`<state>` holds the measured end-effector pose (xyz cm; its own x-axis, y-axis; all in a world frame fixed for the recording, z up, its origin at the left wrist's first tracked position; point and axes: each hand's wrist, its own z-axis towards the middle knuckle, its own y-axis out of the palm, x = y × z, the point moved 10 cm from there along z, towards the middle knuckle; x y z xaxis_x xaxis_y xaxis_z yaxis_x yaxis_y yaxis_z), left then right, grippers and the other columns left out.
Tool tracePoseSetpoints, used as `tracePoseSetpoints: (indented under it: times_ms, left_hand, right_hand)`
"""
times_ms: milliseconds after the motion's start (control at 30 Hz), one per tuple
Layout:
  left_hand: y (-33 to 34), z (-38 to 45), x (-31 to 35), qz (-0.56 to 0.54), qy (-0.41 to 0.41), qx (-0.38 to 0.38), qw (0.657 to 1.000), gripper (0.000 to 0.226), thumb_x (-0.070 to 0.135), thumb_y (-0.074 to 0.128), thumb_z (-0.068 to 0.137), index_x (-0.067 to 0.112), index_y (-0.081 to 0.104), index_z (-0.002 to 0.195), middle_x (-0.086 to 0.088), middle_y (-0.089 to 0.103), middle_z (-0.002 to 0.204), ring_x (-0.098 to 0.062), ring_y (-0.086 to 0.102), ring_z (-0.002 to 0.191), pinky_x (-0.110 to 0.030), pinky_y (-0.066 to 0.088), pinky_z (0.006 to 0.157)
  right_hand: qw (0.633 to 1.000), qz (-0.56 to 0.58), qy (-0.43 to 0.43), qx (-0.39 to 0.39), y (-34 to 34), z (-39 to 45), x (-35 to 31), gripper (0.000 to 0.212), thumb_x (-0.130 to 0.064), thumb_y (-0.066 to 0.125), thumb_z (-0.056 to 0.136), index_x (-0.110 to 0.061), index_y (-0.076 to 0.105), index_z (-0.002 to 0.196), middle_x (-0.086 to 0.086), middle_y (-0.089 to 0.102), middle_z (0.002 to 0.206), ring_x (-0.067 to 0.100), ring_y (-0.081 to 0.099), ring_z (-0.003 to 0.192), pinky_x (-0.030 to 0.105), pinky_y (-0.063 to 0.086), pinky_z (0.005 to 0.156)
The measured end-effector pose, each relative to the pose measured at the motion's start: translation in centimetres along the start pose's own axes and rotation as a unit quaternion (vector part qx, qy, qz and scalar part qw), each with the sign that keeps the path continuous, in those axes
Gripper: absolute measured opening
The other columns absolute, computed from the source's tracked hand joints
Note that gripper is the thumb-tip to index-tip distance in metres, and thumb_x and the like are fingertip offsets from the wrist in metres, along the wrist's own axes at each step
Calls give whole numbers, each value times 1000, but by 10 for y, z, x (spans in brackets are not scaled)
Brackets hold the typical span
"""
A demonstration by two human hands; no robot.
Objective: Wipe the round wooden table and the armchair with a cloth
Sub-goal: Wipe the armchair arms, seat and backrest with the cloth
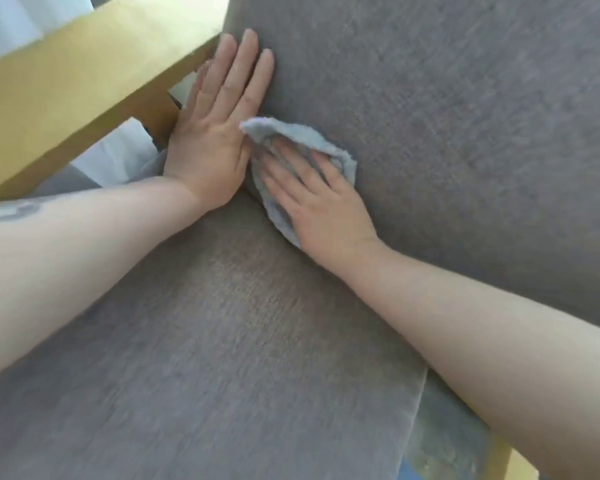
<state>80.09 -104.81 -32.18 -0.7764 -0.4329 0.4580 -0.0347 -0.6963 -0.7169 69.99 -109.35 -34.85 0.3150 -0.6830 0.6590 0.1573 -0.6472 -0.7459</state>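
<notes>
**Both hands on the chair back, cloth under the right**

Forearms came in nearest the lens when I looked through the head camera, the left one from the left edge, carrying a grey mark near the frame edge, the right one from the lower right corner. Under them I saw the grey seat (pixel 222 341) of the armchair, its fabric blurred.

I saw the left hand (pixel 219 133) lying flat against the lower left part of the grey backrest (pixel 447 116), fingers straight and close together, pointing up, holding nothing. Just left of it ran the wooden armrest (pixel 84 74), and the hand's outer edge was beside the armrest's post.

I saw the right hand (pixel 321 199) pressing the cloth (pixel 291 133) onto the backrest, just above the crease where back meets seat. Its fingers were spread and fairly straight on top of the cloth, not curled round it. The cloth was light blue-grey and bunched, with one corner touching the left hand.

Beyond the armrest I made out something white and blurred.
</notes>
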Motion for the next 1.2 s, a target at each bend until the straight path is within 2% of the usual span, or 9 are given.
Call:
tracePoseSetpoints:
  times_ms: [167, 267, 367, 500, 633, 733, 867, 1067, 1200]
  left_hand:
    - [10, -44, -17, -27, -60, -112, 992, 60, 9, 33, 101, 15, 4, 153, -8, 3, 161, -20, -2, 148, -32, 0, 120]
    - [1, -31, 16, -16, -43, -77, 996, 59, 15, 35, 102, 14, 6, 153, -3, 2, 161, -16, -2, 147, -32, -3, 120]
    - [-7, 18, 65, 7, 18, -19, 1000, 56, 21, 34, 103, 16, 9, 153, 2, 5, 158, -19, 2, 147, -34, -1, 119]
    - [-29, 85, 110, 18, 37, 63, 997, 57, 21, 38, 102, 13, 14, 152, -6, 18, 158, -26, 10, 145, -39, 5, 118]
    - [-35, 103, 129, 26, 50, 88, 994, 55, 20, 36, 102, 11, 14, 152, -9, 20, 157, -28, 11, 145, -40, 3, 119]
    - [-30, 102, 131, 2, 6, 96, 995, 56, 20, 36, 102, 9, 13, 152, -13, 19, 157, -31, 10, 145, -42, 3, 119]
    - [-27, 95, 139, -18, -36, 94, 995, 55, 22, 34, 103, 8, 12, 152, -14, 15, 159, -31, 8, 146, -43, 3, 119]
    - [7, 68, 164, -31, -148, 70, 986, 58, 33, 26, 103, 8, 8, 152, -19, 13, 158, -34, 9, 146, -47, 4, 117]
    - [36, 32, 158, 17, -81, 26, 996, 60, 34, 30, 101, 11, 7, 152, -19, 15, 157, -33, 8, 145, -46, 3, 117]
  right_hand:
    - [986, 93, -115, -74, 11, -58, -2, 49, -20, 33, 91, -8, 52, 135, 5, 59, 131, 26, 46, 123, 38, 21, 111]
    - [997, 47, 58, 0, -30, -57, 107, 47, -19, 52, 88, -14, 53, 134, 4, 63, 123, 24, 40, 111, 41, 23, 104]
    - [969, -5, 238, 67, -69, -61, 164, 61, -22, 52, 90, -20, 36, 148, -1, 41, 150, 23, 31, 135, 43, 9, 115]
    - [999, -10, 7, -35, -55, -98, 152, 49, -24, 48, 88, -21, 53, 136, -4, 63, 123, 21, 41, 105, 37, 29, 95]
    - [964, -72, 240, 89, -115, -95, 254, 53, -26, 47, 95, -20, 38, 147, -2, 46, 145, 26, 39, 126, 47, 19, 113]
    - [983, -54, 168, 50, -92, -85, 207, 61, -26, 50, 94, -20, 30, 151, -3, 32, 155, 23, 30, 139, 43, 15, 114]
    - [997, -55, -47, -28, -76, -131, 190, 52, -25, 54, 89, -19, 49, 140, -4, 62, 123, 23, 41, 109, 38, 28, 99]
    - [965, -32, 240, 103, -100, -109, 228, 51, -27, 43, 98, -21, 35, 149, -1, 35, 153, 24, 23, 140, 44, 5, 118]
    - [996, 23, 78, -23, -17, -141, 114, 53, -25, 60, 88, -17, 49, 139, -1, 58, 133, 21, 37, 114, 37, 28, 100]
